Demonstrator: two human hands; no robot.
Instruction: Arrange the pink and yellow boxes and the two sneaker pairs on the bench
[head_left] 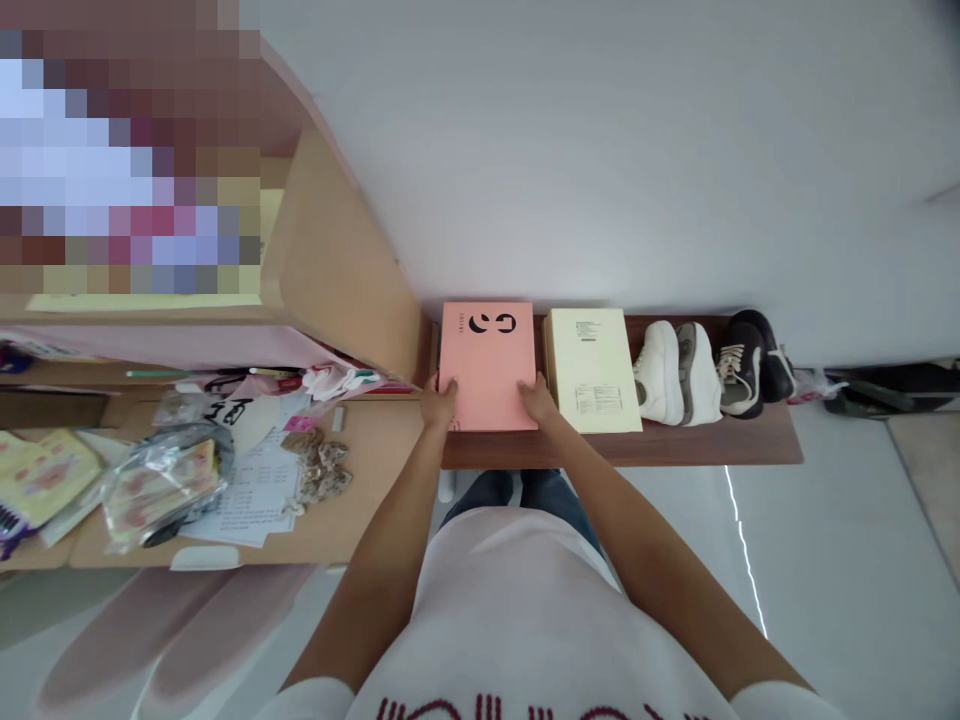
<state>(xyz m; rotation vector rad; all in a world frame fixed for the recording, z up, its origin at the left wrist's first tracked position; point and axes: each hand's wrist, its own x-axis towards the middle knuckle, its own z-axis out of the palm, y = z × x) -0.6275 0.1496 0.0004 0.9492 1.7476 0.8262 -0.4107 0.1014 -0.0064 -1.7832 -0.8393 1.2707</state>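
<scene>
A pink shoebox [489, 375] with black lettering lies on the left end of a dark wooden shelf [712, 447]. My left hand [439, 402] grips its left side, thumb over the lid. On the opposite side my right hand [536, 400] holds it the same way, thumb on top. The fingers under and beside the box are mostly hidden. Just right of it sits a cream shoebox [596, 370] with printed labels. White sneakers [664, 375] and dark sneakers [742, 365] stand farther right on the shelf.
At left, a wooden desk [375, 450] holds papers [251, 490], a clear plastic bag [169, 480] and scrunchies [324, 465]. A wooden cabinet panel [345, 230] rises beside the shelf. A pink chair [217, 640] stands below the desk; a dark bag [885, 390] lies at far right.
</scene>
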